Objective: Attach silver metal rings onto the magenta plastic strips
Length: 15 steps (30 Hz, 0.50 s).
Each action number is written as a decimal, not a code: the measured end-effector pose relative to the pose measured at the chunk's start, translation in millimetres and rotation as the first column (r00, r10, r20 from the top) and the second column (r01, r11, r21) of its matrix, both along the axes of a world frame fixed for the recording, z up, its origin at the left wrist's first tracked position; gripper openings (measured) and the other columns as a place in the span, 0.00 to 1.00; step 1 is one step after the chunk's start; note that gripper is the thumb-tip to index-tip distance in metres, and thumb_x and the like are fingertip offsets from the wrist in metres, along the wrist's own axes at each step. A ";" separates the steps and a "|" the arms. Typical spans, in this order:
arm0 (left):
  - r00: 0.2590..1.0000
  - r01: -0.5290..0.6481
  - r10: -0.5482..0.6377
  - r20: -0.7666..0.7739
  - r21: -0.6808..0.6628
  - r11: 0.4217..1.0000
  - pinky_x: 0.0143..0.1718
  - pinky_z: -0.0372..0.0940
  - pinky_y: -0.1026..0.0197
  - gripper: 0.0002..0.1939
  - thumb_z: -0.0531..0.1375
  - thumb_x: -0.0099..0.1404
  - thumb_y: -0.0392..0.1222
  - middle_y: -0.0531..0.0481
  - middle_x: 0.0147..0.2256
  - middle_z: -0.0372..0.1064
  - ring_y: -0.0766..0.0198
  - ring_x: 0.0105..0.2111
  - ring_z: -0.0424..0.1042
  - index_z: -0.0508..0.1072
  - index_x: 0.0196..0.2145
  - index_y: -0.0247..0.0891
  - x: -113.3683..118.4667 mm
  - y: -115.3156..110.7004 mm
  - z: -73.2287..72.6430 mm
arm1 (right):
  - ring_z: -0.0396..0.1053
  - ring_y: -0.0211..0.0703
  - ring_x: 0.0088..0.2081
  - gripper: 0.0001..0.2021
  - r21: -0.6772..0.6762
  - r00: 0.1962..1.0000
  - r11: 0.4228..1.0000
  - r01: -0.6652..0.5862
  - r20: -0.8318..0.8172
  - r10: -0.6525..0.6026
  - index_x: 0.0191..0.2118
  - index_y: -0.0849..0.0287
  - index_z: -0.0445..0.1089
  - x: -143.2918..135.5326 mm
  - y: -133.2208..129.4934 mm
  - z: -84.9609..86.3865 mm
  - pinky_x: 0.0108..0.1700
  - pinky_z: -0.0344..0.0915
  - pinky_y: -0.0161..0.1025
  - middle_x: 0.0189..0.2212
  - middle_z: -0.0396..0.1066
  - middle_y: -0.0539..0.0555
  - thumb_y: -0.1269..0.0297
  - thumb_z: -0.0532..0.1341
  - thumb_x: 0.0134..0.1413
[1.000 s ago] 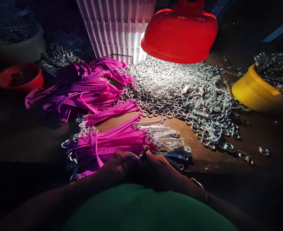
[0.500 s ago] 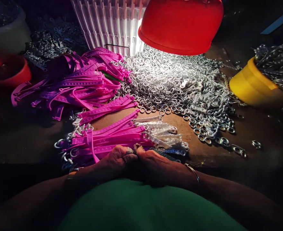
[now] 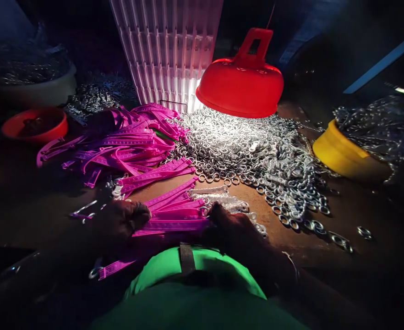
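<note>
Pink straps [image 3: 177, 225] with metal rings at one end lie in a bundle along the table's near edge. My left hand [image 3: 121, 222] is closed around the left part of the bundle, its fingers dark in shadow. At the bundle's right end my right hand [image 3: 234, 227] is closed on the straps, though its lower fingers are hidden in the dark. Beyond the right hand lie pale twisted chain pieces [image 3: 227, 201] joined to the straps. A single strap [image 3: 114, 269] with a ring sticks out below my left hand.
A red lamp [image 3: 241, 89] lights a heap of metal rings [image 3: 243, 146]. More pink straps [image 3: 119, 137] are piled to its left, near a red bowl [image 3: 56, 128]. A yellow tub [image 3: 342, 158] holding chains stands at right. Behind rises a ribbed panel [image 3: 171, 50].
My hands were together in front of my body; they have moved apart to opposite ends of the strap bundle. The view has tilted upward, showing more of the lamp.
</note>
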<state>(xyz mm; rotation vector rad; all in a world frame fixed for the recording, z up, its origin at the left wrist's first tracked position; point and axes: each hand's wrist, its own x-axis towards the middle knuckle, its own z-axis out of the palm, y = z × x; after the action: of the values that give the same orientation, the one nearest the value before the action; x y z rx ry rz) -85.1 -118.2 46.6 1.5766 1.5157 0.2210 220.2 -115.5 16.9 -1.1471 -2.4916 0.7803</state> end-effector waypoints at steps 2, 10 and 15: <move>0.982 0.163 -0.165 -0.097 -0.021 0.986 0.28 0.55 0.63 0.16 0.51 0.63 0.47 0.53 0.23 0.63 0.66 0.25 0.61 0.69 0.23 0.36 -2.0 -1.3 -4.2 | 0.60 0.40 0.29 0.08 0.177 0.999 0.983 0.037 0.022 -0.042 0.37 0.59 0.65 2.1 5.4 0.7 0.30 0.50 0.36 0.27 0.67 0.53 0.60 0.54 0.60; 0.989 0.106 -0.085 -0.119 0.191 0.976 0.44 0.63 0.60 0.19 0.51 0.64 0.51 0.45 0.42 0.72 0.58 0.41 0.71 0.71 0.44 0.36 33.8 59.3 -29.2 | 0.64 0.39 0.31 0.16 0.121 0.984 0.982 0.142 -0.123 -0.127 0.36 0.60 0.66 -10.6 64.1 -10.0 0.35 0.59 0.36 0.32 0.69 0.55 0.55 0.48 0.64; 0.907 0.321 -0.236 -0.348 0.211 0.923 0.50 0.60 0.52 0.20 0.49 0.63 0.45 0.38 0.47 0.68 0.50 0.46 0.67 0.68 0.48 0.31 53.2 92.7 -59.7 | 0.64 0.42 0.34 0.17 0.093 0.991 0.993 0.072 0.110 -0.082 0.37 0.59 0.67 -22.5 101.8 -38.7 0.40 0.61 0.39 0.33 0.69 0.56 0.56 0.45 0.64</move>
<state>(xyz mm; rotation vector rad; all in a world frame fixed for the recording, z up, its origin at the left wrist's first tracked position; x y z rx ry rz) -31.9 -25.5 -13.0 2.1059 1.5184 0.0013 197.7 -13.8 -21.8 -1.2804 -2.5282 0.5929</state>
